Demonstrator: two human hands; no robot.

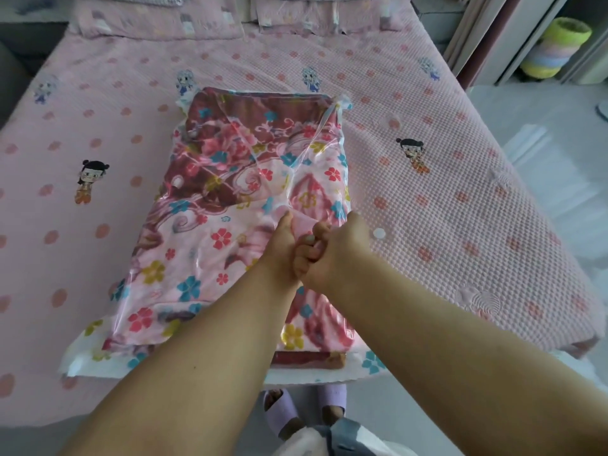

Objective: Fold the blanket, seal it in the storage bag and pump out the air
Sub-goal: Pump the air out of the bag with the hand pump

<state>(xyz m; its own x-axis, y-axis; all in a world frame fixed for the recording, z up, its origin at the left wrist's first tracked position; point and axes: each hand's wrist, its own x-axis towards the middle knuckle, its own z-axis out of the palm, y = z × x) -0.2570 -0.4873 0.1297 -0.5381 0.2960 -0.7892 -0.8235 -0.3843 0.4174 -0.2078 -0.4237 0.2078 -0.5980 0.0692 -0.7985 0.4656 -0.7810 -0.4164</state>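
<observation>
Two bare forearms reach in from the lower edge over a bed (pixel 460 166) whose pink coverlet has a bumpy waffle weave, printed with coral dots and small cartoon figures. In the middle of it lies the storage bag (pixel 82 353), a clear glossy plastic rectangle with creases catching the light and white printed corners. Inside it sits the folded blanket (pixel 204 205), soft fleece in pink and maroon with red, teal and yellow flowers, filling most of the bag. The left hand (pixel 281 245) pinches up a ridge of plastic and fleece near the bag's right side. The right hand (pixel 332 251) is clenched against it, fingers curled; what they grasp is hidden. A small white round cap (pixel 379 233) lies on the coverlet just beside the right hand. Lilac slippers (pixel 279 413) show below, partly cut off.
</observation>
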